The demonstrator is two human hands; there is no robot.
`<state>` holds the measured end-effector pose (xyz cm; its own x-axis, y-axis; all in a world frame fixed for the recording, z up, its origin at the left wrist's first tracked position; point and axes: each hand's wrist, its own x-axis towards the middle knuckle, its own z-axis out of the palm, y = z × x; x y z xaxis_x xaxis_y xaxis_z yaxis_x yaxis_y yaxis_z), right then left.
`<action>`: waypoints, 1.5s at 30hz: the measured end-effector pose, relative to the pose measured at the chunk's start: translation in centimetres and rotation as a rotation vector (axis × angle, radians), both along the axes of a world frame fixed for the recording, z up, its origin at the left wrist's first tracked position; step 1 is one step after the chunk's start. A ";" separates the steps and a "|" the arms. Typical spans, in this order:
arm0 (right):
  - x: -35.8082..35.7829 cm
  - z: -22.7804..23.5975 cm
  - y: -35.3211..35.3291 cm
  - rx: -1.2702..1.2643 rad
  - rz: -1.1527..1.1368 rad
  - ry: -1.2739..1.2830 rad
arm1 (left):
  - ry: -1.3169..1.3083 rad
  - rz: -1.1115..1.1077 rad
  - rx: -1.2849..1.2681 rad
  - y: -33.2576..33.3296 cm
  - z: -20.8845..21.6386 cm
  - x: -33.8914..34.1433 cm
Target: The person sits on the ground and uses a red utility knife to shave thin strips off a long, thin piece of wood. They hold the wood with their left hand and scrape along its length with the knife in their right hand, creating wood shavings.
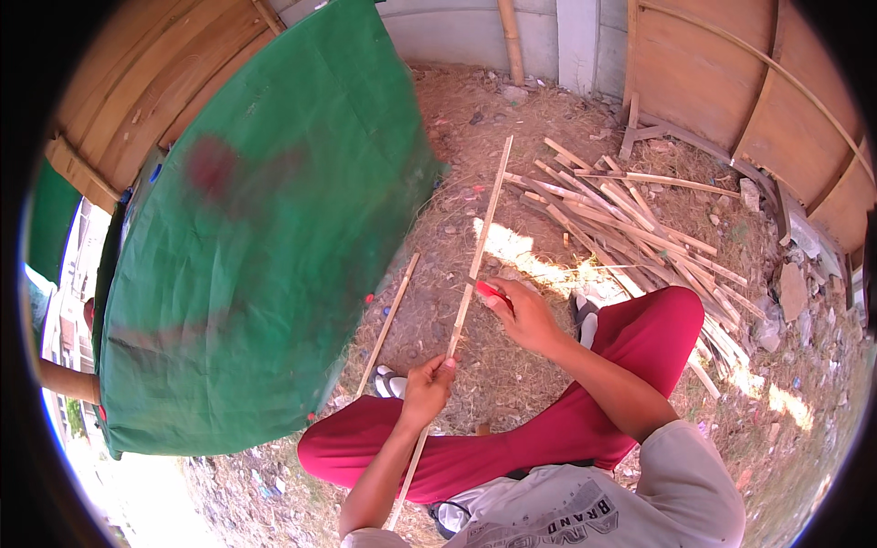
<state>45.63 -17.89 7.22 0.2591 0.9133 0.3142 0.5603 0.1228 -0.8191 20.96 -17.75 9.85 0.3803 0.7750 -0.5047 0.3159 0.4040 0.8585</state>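
On the straw-strewn ground, the left hand [427,384] clamps the long bamboo strip [475,265] steady near its lower end. The right hand [525,315] pinches what seems a red-handled knife [493,292] against its middle.

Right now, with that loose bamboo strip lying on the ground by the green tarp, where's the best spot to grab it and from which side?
Probably the near end of the loose strip, by the shoe, coming from above with the left hand. It lies flat on the straw, thin and long, slanting away, so a pinch across its narrow width suits it. The tarp crowds its left side.
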 end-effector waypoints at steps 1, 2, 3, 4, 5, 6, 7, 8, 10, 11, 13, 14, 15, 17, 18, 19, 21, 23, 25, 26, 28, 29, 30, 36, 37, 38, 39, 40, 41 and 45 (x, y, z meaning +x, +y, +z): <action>-0.2 0.2 -0.2 -0.010 0.055 -0.035 | -0.038 0.046 -0.044 -0.2 0.0 -0.1; -0.4 0.7 -0.7 -0.004 0.093 -0.075 | -0.077 0.089 -0.092 -0.3 0.1 -0.2; -0.7 1.3 -1.2 0.003 0.132 -0.114 | -0.072 0.101 -0.106 -0.3 0.0 -0.3; -1.1 1.5 -1.6 0.010 0.171 -0.152 | -0.066 0.113 -0.120 -0.3 0.0 -0.5; -1.3 1.1 -1.8 0.003 0.177 -0.186 | -0.061 0.121 -0.134 -0.3 -0.2 -0.5; -1.6 0.6 -2.0 -0.003 0.183 -0.220 | -0.059 0.128 -0.144 -0.4 -0.4 -0.5; -1.7 0.4 -2.2 -0.009 0.188 -0.254 | -0.057 0.135 -0.154 -0.5 -0.6 -0.5; -1.8 0.3 -2.2 -0.023 0.192 -0.265 | -0.051 0.144 -0.165 -0.7 -0.8 -0.6; -1.9 0.3 -2.0 -0.050 0.199 -0.289 | -0.036 0.154 -0.149 -1.0 -0.9 -0.7; -2.0 0.4 -1.9 -0.052 0.205 -0.302 | -0.028 0.159 -0.136 -1.1 -0.9 -0.7; -2.1 0.6 -1.7 -0.055 0.215 -0.328 | -0.018 0.179 -0.078 -1.4 -1.5 -0.9; -2.2 0.6 -1.6 -0.054 0.210 -0.351 | -0.013 0.186 -0.048 -1.4 -1.8 -1.0; -2.3 0.5 -1.4 -0.053 0.204 -0.374 | 0.014 0.185 -0.018 -1.5 -2.0 -1.2; -2.6 0.4 -1.2 -0.050 0.198 -0.400 | 0.070 0.181 0.045 -1.6 -2.2 -1.5; -2.7 0.4 -1.2 -0.048 0.197 -0.404 | 0.085 0.177 0.074 -1.7 -2.3 -1.6; -2.8 0.3 -1.2 -0.047 0.196 -0.407 | 0.099 0.173 0.103 -1.8 -2.3 -1.8; -2.9 -0.1 -1.1 -0.029 0.194 -0.404 | 0.084 0.179 0.082 -1.9 -2.0 -1.8; -2.9 -0.2 -1.2 -0.024 0.198 -0.416 | 0.021 0.205 -0.015 -2.0 -1.2 -1.8; -3.0 -0.1 -1.2 -0.033 0.208 -0.444 | 0.017 0.234 -0.076 -2.3 -0.5 -1.9; -3.1 0.0 -1.3 -0.035 0.206 -0.438 | 0.014 0.247 -0.106 -2.4 -0.3 -1.9; -3.2 0.1 -1.3 -0.040 0.202 -0.426 | 0.031 0.248 -0.112 -2.5 0.1 -1.9; -2.9 -0.3 -1.2 -0.049 0.159 -0.413 | 0.040 0.246 -0.115 -2.5 0.2 -1.8; -2.5 -1.1 -0.8 -0.058 0.116 -0.400 | 0.035 0.232 -0.142 -2.8 0.1 -1.9; 0.2 0.6 0.8 -0.250 0.006 -0.418 | 0.014 0.200 -0.240 -5.6 1.0 -3.4; 0.2 0.6 0.8 -0.288 -0.016 -0.424 | 0.013 0.187 -0.237 -5.9 1.0 -4.0; 0.8 0.1 1.2 -0.264 -0.053 -0.383 | 0.010 0.175 -0.233 -6.4 1.1 -4.6; 1.9 -0.7 1.8 -0.242 -0.092 -0.341 | 0.039 0.163 -0.258 -7.1 1.6 -5.1; 3.2 -1.4 2.3 -0.220 -0.132 -0.300 | 0.069 0.151 -0.282 -8.0 2.5 -5.6; 3.9 -1.4 2.7 -0.259 -0.144 -0.344 | 0.104 0.145 -0.305 -8.8 3.3 -6.4; 4.7 -1.0 3.0 -0.384 -0.134 -0.322 | 0.042 0.186 -0.319 -11.8 3.6 -9.5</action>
<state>50.30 -14.86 6.19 0.3273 0.9438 0.0463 0.7814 -0.2428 -0.5749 11.48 -29.58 13.48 0.2217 0.6300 -0.7442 0.2446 0.7029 0.6679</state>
